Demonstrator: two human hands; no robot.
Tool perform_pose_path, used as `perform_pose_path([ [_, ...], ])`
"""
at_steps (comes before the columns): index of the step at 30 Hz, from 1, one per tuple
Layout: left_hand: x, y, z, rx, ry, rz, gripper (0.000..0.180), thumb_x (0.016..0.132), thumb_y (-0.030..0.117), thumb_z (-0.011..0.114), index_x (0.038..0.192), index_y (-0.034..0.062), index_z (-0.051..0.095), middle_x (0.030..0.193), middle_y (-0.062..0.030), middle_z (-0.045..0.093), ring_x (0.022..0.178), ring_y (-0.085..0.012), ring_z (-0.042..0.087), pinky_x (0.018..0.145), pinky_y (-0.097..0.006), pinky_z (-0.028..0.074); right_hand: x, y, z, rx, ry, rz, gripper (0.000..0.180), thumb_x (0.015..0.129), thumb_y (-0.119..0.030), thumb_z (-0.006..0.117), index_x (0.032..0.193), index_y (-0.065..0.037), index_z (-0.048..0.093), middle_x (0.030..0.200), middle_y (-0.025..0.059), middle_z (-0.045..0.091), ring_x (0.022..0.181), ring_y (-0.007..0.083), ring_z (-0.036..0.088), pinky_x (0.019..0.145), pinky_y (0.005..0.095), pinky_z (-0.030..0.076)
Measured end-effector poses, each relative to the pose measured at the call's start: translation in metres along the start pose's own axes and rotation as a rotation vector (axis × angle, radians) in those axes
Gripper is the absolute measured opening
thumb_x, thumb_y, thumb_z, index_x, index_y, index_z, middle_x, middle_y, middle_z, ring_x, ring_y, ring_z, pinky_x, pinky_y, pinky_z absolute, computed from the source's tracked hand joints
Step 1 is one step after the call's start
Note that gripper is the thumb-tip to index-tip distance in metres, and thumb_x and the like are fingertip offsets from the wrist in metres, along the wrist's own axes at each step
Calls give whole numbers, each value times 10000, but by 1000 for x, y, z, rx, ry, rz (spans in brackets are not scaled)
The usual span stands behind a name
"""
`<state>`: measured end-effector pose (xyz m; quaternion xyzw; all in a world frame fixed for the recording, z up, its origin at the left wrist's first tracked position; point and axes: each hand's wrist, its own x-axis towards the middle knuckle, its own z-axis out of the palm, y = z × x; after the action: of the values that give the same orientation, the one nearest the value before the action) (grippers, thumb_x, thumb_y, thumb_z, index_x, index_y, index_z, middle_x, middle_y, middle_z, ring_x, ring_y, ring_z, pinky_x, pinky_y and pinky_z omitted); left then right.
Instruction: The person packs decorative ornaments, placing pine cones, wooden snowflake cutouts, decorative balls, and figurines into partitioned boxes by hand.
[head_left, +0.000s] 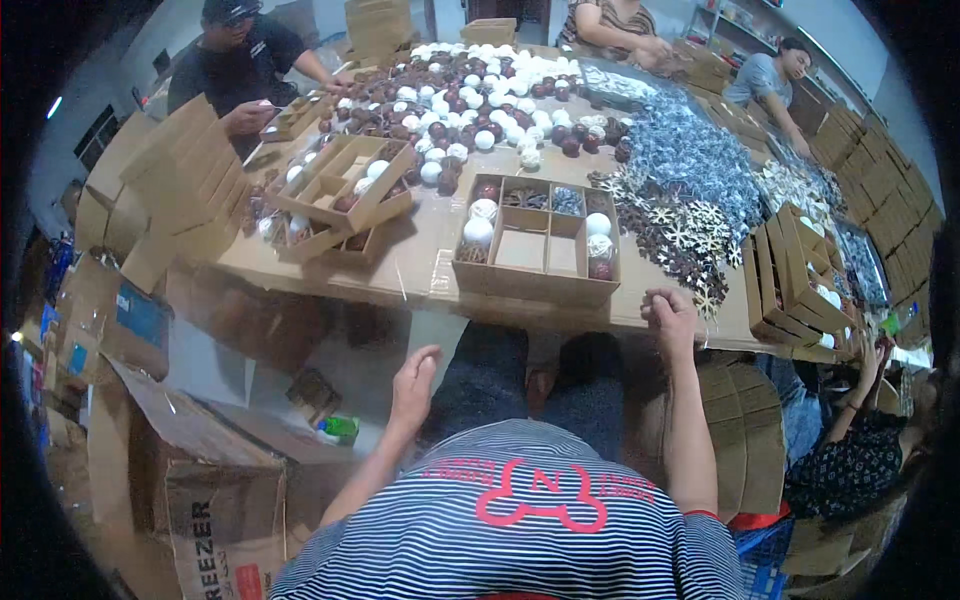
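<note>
A divided cardboard box [520, 284] stands at the table's near edge, in front of me. White balls [478, 231] and a brown woven ball [472, 253] fill its left column; pale and dark red balls sit in the right one. Its back compartments hold brown bits and grey-blue pieces [567, 201], while two middle compartments are bare. My left hand [413, 385] hangs below the table edge, fingers loosely bent and apart, holding nothing visible. To the right of the box, my right hand [671, 315] is at the table edge with curled fingers; whatever may be inside is hidden.
White and dark red balls [485, 139] pile across the table's far middle. Wooden snowflakes [690, 235] and silvery-blue material [700, 140] lie to the right. Stacked filled boxes [350, 195] stand left, more boxes [790, 270] right. Several people work around the table. A large carton [225, 510] stands lower left.
</note>
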<state>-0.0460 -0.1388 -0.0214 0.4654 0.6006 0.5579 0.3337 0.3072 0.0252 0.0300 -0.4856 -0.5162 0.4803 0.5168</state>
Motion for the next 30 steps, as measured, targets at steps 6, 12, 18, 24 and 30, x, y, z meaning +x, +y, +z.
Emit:
perform_pose_path([
  [6, -10, -23, -9, 106, -91, -61, 274, 891, 223, 429, 1017, 4, 536, 912, -65, 583, 846, -148, 544, 779, -271, 423, 2, 3, -3, 6, 42, -37, 129, 824, -94, 514, 894, -20, 593, 748, 47, 604, 574, 87, 558, 484, 188, 411],
  [12, -12, -37, -17, 206, -109, -115, 289, 879, 215, 448, 1033, -16, 528, 914, -90, 590, 839, -151, 562, 774, -278, 434, 7, 2, -12, -114, 43, -55, 156, 831, -111, 513, 921, -16, 596, 771, 42, 598, 628, 104, 576, 565, 226, 466],
  [18, -24, 39, 4, 467, -579, 113, 337, 850, 208, 462, 1127, 21, 505, 1179, -153, 500, 1125, -306, 444, 951, -366, 333, -78, -51, 33, -630, -262, -610, 173, 713, -34, 531, 869, 2, 594, 825, 106, 604, 760, 206, 583, 701, 299, 454],
  [24, 8, 34, 68, 995, -1081, 487, 364, 869, 347, 409, 1046, 53, 534, 1198, -130, 482, 1160, -277, 411, 960, -526, 261, -84, 23, 32, -1367, -966, -497, 380, 827, -423, 452, 1025, -135, 602, 1022, 81, 603, 940, 273, 568, 768, 394, 454],
  [30, 99, -45, -9, 928, -448, 210, 351, 877, 298, 341, 1132, 129, 513, 1158, -93, 522, 1031, -263, 516, 845, -394, 433, -2, 99, -121, -1426, -291, -98, 341, 882, -257, 355, 1064, -67, 572, 1075, 183, 565, 966, 298, 557, 800, 464, 453],
])
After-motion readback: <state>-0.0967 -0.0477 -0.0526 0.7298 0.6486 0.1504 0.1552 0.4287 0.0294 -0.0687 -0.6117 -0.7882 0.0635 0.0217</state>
